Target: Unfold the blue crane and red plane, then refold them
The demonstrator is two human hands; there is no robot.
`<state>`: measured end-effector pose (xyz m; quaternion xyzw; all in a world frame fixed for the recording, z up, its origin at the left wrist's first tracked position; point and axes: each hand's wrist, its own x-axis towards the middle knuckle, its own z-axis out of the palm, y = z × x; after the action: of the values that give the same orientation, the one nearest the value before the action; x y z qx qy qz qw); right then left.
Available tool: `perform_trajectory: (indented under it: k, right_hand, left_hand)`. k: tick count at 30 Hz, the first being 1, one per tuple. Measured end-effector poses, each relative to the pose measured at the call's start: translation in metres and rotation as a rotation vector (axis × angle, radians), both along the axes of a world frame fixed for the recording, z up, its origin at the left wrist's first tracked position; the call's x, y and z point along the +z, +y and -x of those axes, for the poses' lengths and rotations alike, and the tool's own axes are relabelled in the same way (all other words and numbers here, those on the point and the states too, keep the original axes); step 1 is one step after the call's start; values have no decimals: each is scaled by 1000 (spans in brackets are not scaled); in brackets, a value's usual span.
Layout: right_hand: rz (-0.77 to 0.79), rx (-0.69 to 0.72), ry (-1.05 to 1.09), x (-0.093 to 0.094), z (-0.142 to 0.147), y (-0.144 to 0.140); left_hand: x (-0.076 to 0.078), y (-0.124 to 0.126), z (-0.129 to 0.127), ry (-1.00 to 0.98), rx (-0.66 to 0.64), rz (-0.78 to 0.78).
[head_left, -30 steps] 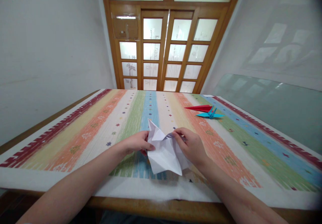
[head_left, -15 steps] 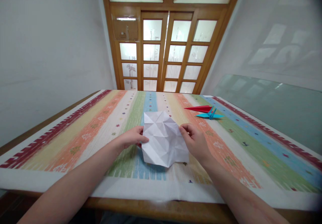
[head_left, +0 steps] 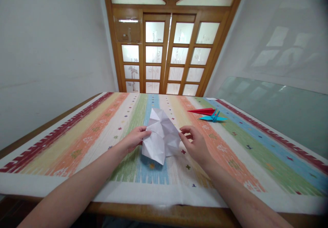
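A creased sheet of white paper (head_left: 162, 136) is held up over the striped tablecloth, partly bent along its fold lines. My left hand (head_left: 137, 137) pinches its left edge, thumb on the near face and fingers behind. At the right edge, the thumb and index finger of my right hand (head_left: 194, 142) close on the paper, with the other fingers curled. The back of the sheet is hidden from me.
A blue origami crane (head_left: 214, 117) and a red paper plane (head_left: 202, 111) lie at the back right of the table. The striped tablecloth (head_left: 102, 132) covers the tabletop. Behind the table stand wooden doors (head_left: 167, 50); a glass panel (head_left: 271, 101) leans at the right wall.
The paper has narrowed, its sides bending together and its lower right corner drawn in. My right hand has shifted slightly left with its edge. My left hand has barely moved.
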<state>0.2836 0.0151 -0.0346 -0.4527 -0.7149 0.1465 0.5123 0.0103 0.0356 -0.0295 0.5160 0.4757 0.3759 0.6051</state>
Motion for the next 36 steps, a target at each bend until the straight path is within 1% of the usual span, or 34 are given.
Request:
perform_trajectory:
  k: [3, 5, 7, 11, 15, 21, 25, 31, 34, 36]
  right_hand:
    - [-118, 66, -97, 4, 2, -5]
    - [-163, 95, -142, 5, 3, -8]
    - [-161, 93, -151, 5, 5, -10]
    - [-103, 73, -139, 3, 7, -10]
    - [-127, 86, -184, 1, 10, -11]
    - [-126, 50, -126, 4, 13, -13]
    - [-91, 36, 32, 7, 8, -10]
    - [171, 126, 455, 1, -6, 7]
    - [251, 108, 613, -1, -12, 16]
    - [294, 84, 677, -1, -15, 19]
  left_hand:
    - [-2, -1, -2, -11, 17, 12]
    - [-3, -2, -3, -3, 10, 1]
    - [-4, -3, -4, 19, -8, -32]
    - [-5, -7, -8, 64, -31, -79]
    - [-5, -11, -14, 50, -60, -103]
    - [-10, -12, -16, 86, -62, -113]
    - [-10, -8, -13, 86, -18, -104]
    - [-6, 4, 1, 50, 31, -76]
    - [-5, 9, 7, 32, 47, -66]
    - [-5, 11, 9, 18, 60, -63]
